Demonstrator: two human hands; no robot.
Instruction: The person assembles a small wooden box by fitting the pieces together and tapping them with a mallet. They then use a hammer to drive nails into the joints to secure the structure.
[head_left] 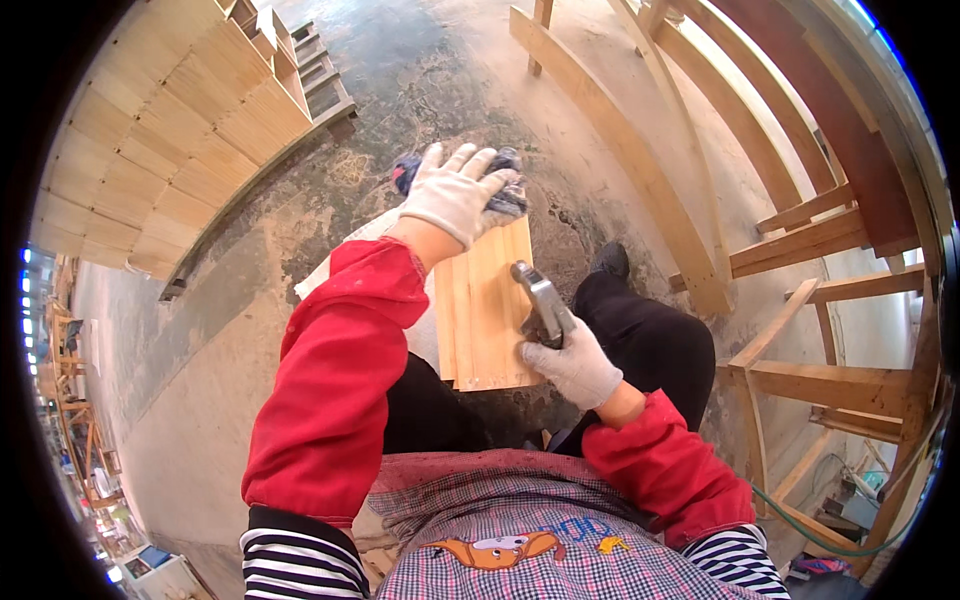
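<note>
The left hand (455, 196) spreads over dark cloth (508, 202); the right hand (575, 370) grips metal tool (545, 303).

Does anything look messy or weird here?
Yes, the grey concrete floor has dark, blotchy patches beyond the white-gloved left hand, unlike its paler parts. They look like stains or wear; I can't tell which.

Board (487, 320) yellow, brown-grained; tool (546, 305) silver-grey; cloth (508, 200) dark blue; gloves (452, 197) off-white; sleeves (335, 380) red; cuffs (303, 556) striped black-and-white; apron (420, 522) checked.
</note>
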